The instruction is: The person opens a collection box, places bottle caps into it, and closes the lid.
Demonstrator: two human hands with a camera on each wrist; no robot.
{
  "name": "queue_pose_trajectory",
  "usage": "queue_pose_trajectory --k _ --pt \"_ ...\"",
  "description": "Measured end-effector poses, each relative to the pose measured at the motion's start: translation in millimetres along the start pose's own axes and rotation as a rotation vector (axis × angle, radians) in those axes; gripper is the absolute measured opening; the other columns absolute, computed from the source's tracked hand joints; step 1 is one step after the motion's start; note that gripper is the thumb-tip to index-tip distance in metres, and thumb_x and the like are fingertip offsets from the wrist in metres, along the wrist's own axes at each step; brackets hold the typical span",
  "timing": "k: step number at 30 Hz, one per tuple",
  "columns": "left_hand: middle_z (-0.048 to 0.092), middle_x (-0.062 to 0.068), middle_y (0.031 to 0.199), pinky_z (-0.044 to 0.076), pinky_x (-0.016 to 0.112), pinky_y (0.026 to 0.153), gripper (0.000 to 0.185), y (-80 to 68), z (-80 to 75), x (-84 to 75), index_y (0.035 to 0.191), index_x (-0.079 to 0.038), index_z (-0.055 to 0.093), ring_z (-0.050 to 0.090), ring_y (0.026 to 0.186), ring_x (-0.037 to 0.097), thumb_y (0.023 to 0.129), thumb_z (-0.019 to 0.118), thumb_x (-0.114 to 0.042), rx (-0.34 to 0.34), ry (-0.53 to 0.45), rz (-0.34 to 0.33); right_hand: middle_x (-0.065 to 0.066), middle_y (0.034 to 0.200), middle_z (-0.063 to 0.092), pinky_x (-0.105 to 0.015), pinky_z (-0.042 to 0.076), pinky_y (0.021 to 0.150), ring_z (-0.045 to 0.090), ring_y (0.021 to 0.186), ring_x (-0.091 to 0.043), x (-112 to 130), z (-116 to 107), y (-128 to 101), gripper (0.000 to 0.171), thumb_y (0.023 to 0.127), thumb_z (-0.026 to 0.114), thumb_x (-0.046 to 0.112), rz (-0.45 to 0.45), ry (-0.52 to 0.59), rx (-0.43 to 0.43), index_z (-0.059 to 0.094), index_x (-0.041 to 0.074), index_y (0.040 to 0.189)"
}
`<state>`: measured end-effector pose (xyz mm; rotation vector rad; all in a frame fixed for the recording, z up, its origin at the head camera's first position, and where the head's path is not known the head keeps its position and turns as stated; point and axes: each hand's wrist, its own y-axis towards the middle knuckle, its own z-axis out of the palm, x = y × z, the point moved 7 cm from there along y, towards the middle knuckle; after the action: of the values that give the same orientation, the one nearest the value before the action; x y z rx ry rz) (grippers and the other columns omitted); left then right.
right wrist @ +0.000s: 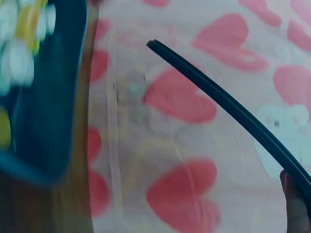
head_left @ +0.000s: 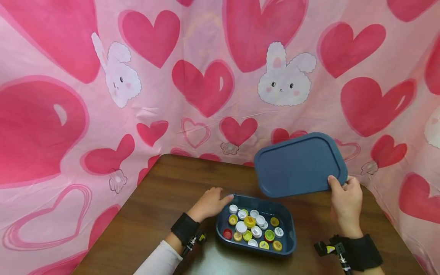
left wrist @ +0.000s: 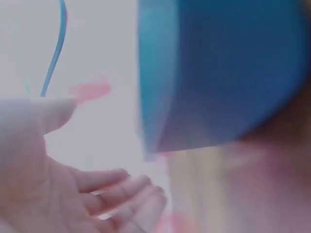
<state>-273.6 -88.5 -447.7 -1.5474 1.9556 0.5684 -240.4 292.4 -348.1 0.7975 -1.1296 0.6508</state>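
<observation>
A dark blue plastic box (head_left: 275, 206) sits on the table, holding several loose bottle caps (head_left: 250, 222) in white, yellow, green and red. My right hand (head_left: 347, 200) pinches the matching blue lid (head_left: 299, 166) by its lower right corner, thumb on the face toward me. Raised behind the box, the lid tilts up; in the right wrist view its edge (right wrist: 228, 104) shows as a thin dark strip. My left hand (head_left: 209, 204) is at the box's back left corner with relaxed fingers. The blurred left wrist view shows that hand (left wrist: 73, 189) beside the box wall (left wrist: 223, 73), apart from it.
The brown wooden table (head_left: 182, 179) extends around the box. A pink cloth (head_left: 203, 34) with hearts and rabbits hangs behind and along the sides. Both wrists wear black straps (head_left: 185, 228) with small cameras.
</observation>
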Motion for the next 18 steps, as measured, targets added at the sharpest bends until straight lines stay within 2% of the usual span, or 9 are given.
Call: queue_pose_trajectory --k 1,3,5,8,11,12,15,18 --pt "0.058 0.024 0.136 0.044 0.057 0.106 0.065 3.4 -7.5 -7.2 0.137 0.005 0.054 0.053 0.128 0.040 0.102 0.051 -0.049 -0.021 -0.031 0.015 0.006 0.057 0.039 -0.020 0.024 0.041 0.030 0.040 -0.006 -3 5 -5 0.015 0.094 0.065 0.004 0.033 0.033 0.014 0.051 0.007 0.096" --pt "0.060 0.021 0.134 0.044 0.055 0.107 0.062 10.0 -21.4 -22.1 0.137 0.003 0.056 0.055 0.127 0.038 0.106 0.043 -0.048 -0.070 -0.106 0.054 0.006 0.064 0.050 -0.017 0.033 0.044 0.041 0.045 -0.004 -8 16 -13 0.015 0.096 0.064 0.004 0.081 0.087 0.048 0.049 0.004 0.099" --pt "0.062 0.020 0.128 0.046 0.053 0.105 0.058 15.5 -30.5 -37.0 0.136 0.002 0.056 0.059 0.121 0.036 0.108 0.037 -0.046 -0.106 -0.211 0.091 0.004 0.070 0.055 -0.017 0.036 0.046 0.045 0.048 -0.006 -12 24 -21 0.016 0.097 0.063 0.005 0.118 0.113 0.068 0.048 0.003 0.101" --pt "0.064 0.020 0.121 0.050 0.052 0.099 0.055 20.2 -34.9 -51.7 0.137 0.001 0.053 0.063 0.111 0.038 0.109 0.036 -0.043 -0.147 -0.376 0.130 0.001 0.094 0.062 -0.017 0.045 0.058 0.056 0.067 -0.007 -18 35 -34 0.019 0.098 0.062 0.008 0.166 0.131 0.112 0.046 0.002 0.106" --pt "0.062 0.022 0.127 0.050 0.053 0.100 0.052 22.4 -36.0 -58.3 0.141 0.001 0.046 0.063 0.114 0.038 0.108 0.041 -0.039 -0.194 -0.476 0.142 -0.002 0.109 0.058 -0.016 0.049 0.066 0.059 0.079 -0.007 -23 44 -45 0.021 0.101 0.059 0.011 0.209 0.101 0.173 0.043 0.004 0.111" --pt "0.061 0.023 0.130 0.048 0.054 0.101 0.051 22.3 -37.6 -59.7 0.141 0.002 0.044 0.061 0.117 0.039 0.108 0.043 -0.036 -0.219 -0.489 0.147 -0.001 0.116 0.056 -0.016 0.051 0.072 0.061 0.087 -0.006 -23 47 -48 0.023 0.101 0.058 0.011 0.215 0.077 0.207 0.042 0.003 0.115" --pt "0.057 0.024 0.137 0.044 0.055 0.107 0.048 21.2 -43.9 -58.4 0.142 0.004 0.042 0.057 0.125 0.039 0.107 0.046 -0.029 -0.297 -0.505 0.144 -0.003 0.116 0.061 -0.018 0.054 0.076 0.064 0.089 -0.002 -20 50 -53 0.033 0.102 0.058 0.016 0.181 -0.100 0.322 0.040 -0.001 0.126" --pt "0.059 0.024 0.136 0.043 0.056 0.107 0.046 17.9 -50.1 -55.8 0.141 0.005 0.045 0.057 0.125 0.039 0.107 0.048 -0.025 -0.334 -0.512 0.139 -0.016 0.123 0.064 -0.017 0.055 0.075 0.067 0.087 0.001 -16 50 -51 0.050 0.103 0.057 0.022 0.086 -0.297 0.448 0.037 -0.003 0.141"
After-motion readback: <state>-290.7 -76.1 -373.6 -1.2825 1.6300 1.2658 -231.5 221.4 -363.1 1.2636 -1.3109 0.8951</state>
